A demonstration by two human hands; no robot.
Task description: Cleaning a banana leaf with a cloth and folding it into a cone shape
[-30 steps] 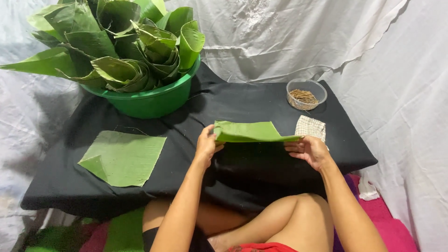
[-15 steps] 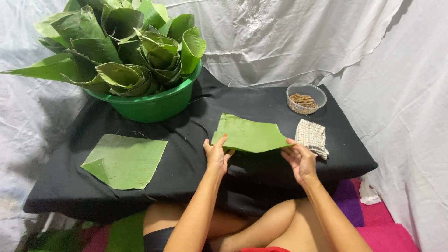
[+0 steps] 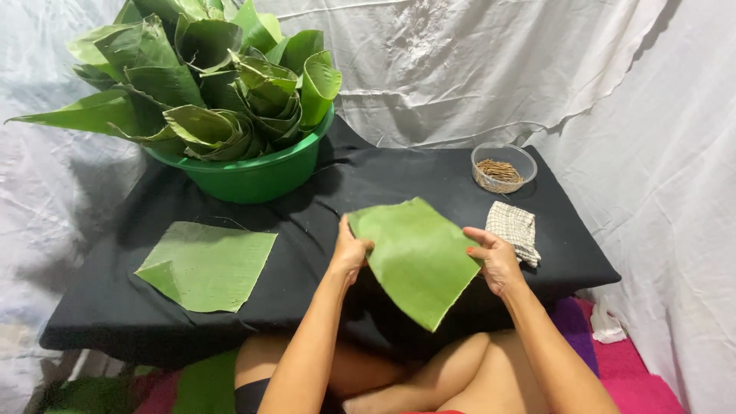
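We have one view only, the head camera, so nothing is shared with a second view. It sits above the seated person and looks forward and down across the worktop, draped in black cloth. Near field: both forearms rise from the bottom edge, left hand and right hand close to the lens, bare legs below them. Mid field: green basin at upper left, small clear bowl at upper right. Far field: white sheeting closes off the back and both sides.
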